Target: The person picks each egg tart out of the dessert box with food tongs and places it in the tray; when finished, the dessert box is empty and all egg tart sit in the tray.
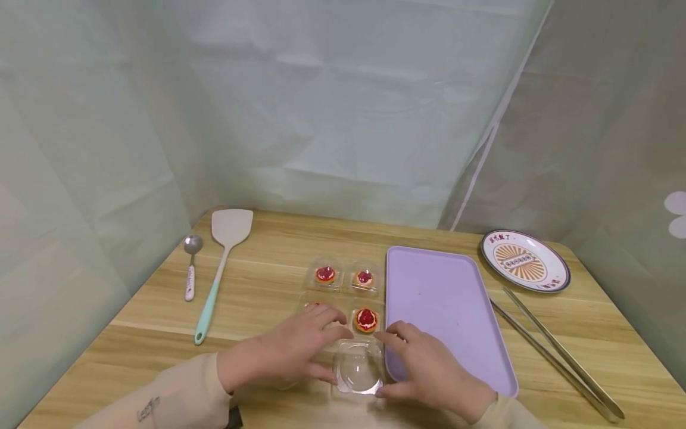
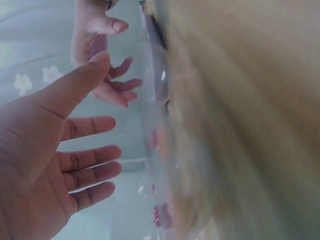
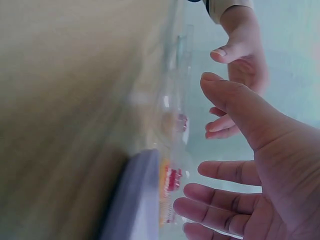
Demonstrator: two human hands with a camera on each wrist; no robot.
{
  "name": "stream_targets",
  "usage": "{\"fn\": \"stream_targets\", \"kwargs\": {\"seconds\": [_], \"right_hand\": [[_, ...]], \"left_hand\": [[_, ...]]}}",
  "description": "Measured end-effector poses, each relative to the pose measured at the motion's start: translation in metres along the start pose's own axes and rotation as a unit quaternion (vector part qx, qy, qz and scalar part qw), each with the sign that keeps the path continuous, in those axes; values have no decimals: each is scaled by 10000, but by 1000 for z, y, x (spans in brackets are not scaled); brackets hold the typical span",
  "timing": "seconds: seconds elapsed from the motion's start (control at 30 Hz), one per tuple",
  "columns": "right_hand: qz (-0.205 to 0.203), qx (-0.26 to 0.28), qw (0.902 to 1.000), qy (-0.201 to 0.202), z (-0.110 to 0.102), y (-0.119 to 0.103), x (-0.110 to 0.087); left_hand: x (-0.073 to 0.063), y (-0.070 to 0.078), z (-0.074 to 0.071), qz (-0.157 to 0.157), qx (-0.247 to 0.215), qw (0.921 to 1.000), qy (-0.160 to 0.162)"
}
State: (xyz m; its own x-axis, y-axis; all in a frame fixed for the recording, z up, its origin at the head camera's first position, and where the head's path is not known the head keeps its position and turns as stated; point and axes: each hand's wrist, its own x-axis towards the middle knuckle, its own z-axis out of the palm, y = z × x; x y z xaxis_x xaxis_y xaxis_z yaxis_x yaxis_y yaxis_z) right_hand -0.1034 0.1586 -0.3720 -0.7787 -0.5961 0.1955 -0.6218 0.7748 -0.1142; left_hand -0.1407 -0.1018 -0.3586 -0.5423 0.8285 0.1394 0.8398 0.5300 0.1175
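Small tarts with red fruit on top [image 1: 366, 320] sit in clear plastic cups in the middle of the table. A clear cup with no tart in it [image 1: 358, 368] is at the near end, between the two hands. My left hand [image 1: 300, 342] is at its left side, fingers spread, partly covering one tart. Across from it my right hand [image 1: 429, 369] spreads its fingers at the right side, over the edge of the lilac tray [image 1: 445, 298]. Both wrist views show the left palm [image 2: 35, 165] and right palm [image 3: 290, 185] facing inward, with nothing gripped.
At the left lie a spoon [image 1: 190, 280] and a turner with a mint handle [image 1: 208, 310]. Long metal tongs [image 1: 563, 357] lie right of the tray, with a patterned plate [image 1: 525, 261] behind them. Pale curtains [image 1: 343, 107] hang around the wooden table [image 1: 145, 325].
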Motion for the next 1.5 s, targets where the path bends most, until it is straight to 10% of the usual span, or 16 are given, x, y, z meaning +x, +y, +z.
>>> {"fn": "stream_targets", "kwargs": {"seconds": [0.27,0.77,1.2,1.5], "right_hand": [[-286,-182,9982,495,-18,6,10],[-273,-86,9992,285,-51,16,59],[-26,580,9974,-420,-53,23,118],[36,758,9955,-570,-38,27,155]], "left_hand": [[3,-25,-11,652,-80,9947,793],[9,-69,-38,-619,-1244,9846,1057],[13,-129,-18,-1699,-2118,9571,1009],[15,-157,-1,-1882,-2772,9399,653]]}}
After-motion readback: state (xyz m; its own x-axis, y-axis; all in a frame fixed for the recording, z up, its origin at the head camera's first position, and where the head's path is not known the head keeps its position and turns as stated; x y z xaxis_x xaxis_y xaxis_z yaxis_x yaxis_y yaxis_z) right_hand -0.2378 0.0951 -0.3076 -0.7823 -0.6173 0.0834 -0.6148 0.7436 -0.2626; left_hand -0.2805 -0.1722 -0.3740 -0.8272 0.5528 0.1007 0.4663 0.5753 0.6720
